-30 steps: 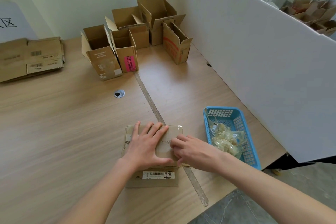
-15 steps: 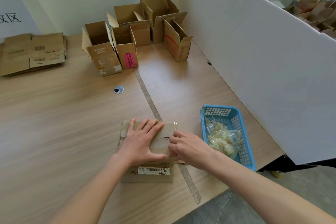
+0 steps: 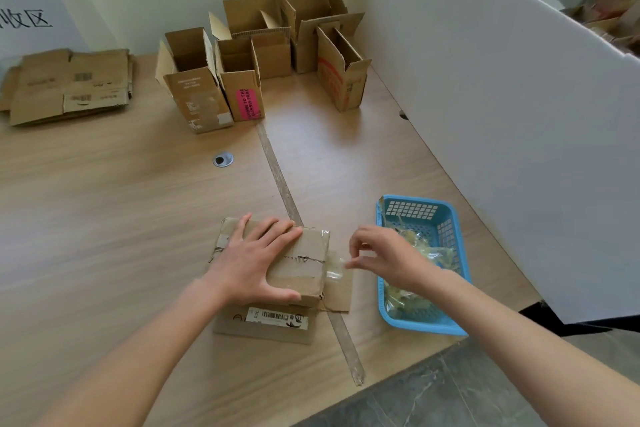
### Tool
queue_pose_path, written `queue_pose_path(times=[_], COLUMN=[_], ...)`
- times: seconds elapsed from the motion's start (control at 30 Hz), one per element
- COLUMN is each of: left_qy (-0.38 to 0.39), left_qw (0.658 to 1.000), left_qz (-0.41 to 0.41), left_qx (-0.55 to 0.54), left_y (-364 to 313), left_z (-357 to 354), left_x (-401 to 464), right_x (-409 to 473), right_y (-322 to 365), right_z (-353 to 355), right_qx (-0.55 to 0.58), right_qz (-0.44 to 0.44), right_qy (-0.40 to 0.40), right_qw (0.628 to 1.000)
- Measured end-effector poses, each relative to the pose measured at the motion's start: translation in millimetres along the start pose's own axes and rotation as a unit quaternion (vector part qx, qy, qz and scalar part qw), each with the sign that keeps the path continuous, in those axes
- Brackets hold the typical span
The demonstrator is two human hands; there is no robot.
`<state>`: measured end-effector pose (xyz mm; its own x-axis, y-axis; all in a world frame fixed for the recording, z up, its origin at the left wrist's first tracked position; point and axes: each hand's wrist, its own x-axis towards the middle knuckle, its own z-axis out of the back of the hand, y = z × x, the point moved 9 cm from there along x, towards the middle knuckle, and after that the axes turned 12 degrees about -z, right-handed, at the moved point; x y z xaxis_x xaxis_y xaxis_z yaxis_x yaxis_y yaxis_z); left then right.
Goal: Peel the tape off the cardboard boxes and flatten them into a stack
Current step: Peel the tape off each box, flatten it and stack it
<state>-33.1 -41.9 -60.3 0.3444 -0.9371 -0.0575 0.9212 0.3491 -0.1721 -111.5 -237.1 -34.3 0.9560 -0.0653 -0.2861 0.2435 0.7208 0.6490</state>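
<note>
Now our right hand (image 3: 388, 258) has pulled away toward the basket (image 3: 450, 326), pinching peeled tape (image 3: 334, 269); left hand (image 3: 252, 263) stays spread flat on the box (image 3: 308, 267).

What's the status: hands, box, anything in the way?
Left hand flat on box. Right hand pinching clear tape, partly peeled. Nothing blocking.

A partitioned sorting station in a workroom; a wood-grain table (image 3: 104, 218) walled by a white corrugated divider (image 3: 502, 114); opened cardboard boxes (image 3: 242, 80) queued at the back, a flattened stack (image 3: 69, 87) (beneath a printed wall sign (image 3: 24, 17)).
</note>
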Motion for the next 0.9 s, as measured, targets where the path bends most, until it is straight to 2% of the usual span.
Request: queue_pose_path(times=[0.1,0.2,0.3,0.37,0.43,0.5,0.6,0.73,0.8,0.9], left_qy=[0.012,0.020,0.002,-0.044,-0.086,-0.093,-0.081,-0.096,-0.104,-0.118], left_qw=[1.000,0.999,0.995,0.990,0.986,0.984,0.979,0.976,0.980,0.982], left_qz=[0.004,0.008,0.037,0.081,0.109,0.124,0.166,0.184,0.163,0.141], left_qx=[-0.003,-0.033,-0.095,-0.105,-0.092,-0.092,-0.091,-0.069,-0.054,-0.053], left_y=[-5.7,-12.3,-23.3,-25.9,-25.6,-24.5,-27.1,-36.7,-38.0,-37.9], left_z=[-0.9,0.8,0.8,3.0,5.4,6.4,10.4,7.1,3.3,4.2], left_x=[1.4,6.3,11.7,13.1,12.5,16.5,23.3,24.5,26.3,29.3], right_x=[5.3,7.0,6.0,0.8,-4.6,-4.7,-6.1,-9.8,3.7,33.5], right_y=[-17.0,-3.4,5.6,-0.2,-4.5,-1.9,17.0,35.3,29.5,1.3], right_z=[2.6,-3.8,-18.2,-28.3,-33.8,-31.9,-28.7,-25.9,-2.9,55.7], right_qx=[0.047,0.067,0.059,0.093,0.126,0.083,-0.111,-0.256,-0.263,-0.210], right_qz=[-0.083,-0.085,-0.050,-0.058,-0.057,-0.023,0.083,0.207,0.184,0.078], right_qy=[-0.103,-0.169,-0.109,-0.065,-0.072,-0.114,-0.162,-0.078,-0.079,-0.156], right_qw=[0.990,0.980,0.991,0.992,0.988,0.990,0.977,0.941,0.944,0.962])
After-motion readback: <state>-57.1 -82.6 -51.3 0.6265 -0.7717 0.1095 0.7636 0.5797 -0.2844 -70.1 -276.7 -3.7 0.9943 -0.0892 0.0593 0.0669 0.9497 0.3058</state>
